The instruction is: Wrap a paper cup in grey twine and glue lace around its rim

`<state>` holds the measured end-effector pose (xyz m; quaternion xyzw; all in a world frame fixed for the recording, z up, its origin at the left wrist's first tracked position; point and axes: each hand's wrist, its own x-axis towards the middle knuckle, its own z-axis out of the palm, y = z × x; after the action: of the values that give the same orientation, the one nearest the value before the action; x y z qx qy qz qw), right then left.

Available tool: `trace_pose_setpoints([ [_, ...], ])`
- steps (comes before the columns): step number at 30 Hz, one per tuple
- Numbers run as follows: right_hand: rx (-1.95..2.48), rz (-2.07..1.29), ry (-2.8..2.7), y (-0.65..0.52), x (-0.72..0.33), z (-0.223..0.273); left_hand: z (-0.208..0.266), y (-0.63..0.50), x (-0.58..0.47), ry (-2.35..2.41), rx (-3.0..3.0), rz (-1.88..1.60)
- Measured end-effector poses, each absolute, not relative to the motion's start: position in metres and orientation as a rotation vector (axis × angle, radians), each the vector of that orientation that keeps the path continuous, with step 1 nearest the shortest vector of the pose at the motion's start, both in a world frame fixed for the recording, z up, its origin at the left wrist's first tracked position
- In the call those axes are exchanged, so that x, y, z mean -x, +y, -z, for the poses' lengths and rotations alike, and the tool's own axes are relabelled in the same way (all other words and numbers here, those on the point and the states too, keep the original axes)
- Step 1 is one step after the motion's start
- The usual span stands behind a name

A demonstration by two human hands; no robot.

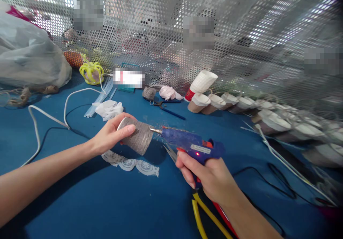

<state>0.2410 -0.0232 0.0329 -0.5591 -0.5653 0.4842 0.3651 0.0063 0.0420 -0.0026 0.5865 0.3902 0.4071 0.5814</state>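
Observation:
Tilted in the air, a paper cup wrapped in grey-brown twine (138, 137) is gripped by my left hand (114, 131), thumb across its side. My right hand (211, 174) is wrapped round the handle of a blue hot glue gun (184, 138), a finger at its trigger and a red light glowing. The metal nozzle points left, at or very near the cup's edge; contact cannot be told. Below the cup lies a strip of white lace (131, 164). Scissors (170, 153) and yellow-handled pliers (202, 210) lie partly under my right hand.
Rows of cups with white lining (243, 105) stand at the right, beside stacked white cups (203, 81). Blue-handled pliers (171, 112), white ribbon (108, 109) and glue sticks (100, 96) lie behind. A white cable (48, 113) and black cord (278, 185) cross the table. A perforated metal screen (160, 17) rises behind.

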Motion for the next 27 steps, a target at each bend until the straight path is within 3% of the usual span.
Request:
trace_pose_setpoints([
  [27,1.516,-1.168,-1.474,-0.0232,-0.2455,-0.0354,0.0058,0.0425,-0.0060,0.862,-1.381,-1.014],
])
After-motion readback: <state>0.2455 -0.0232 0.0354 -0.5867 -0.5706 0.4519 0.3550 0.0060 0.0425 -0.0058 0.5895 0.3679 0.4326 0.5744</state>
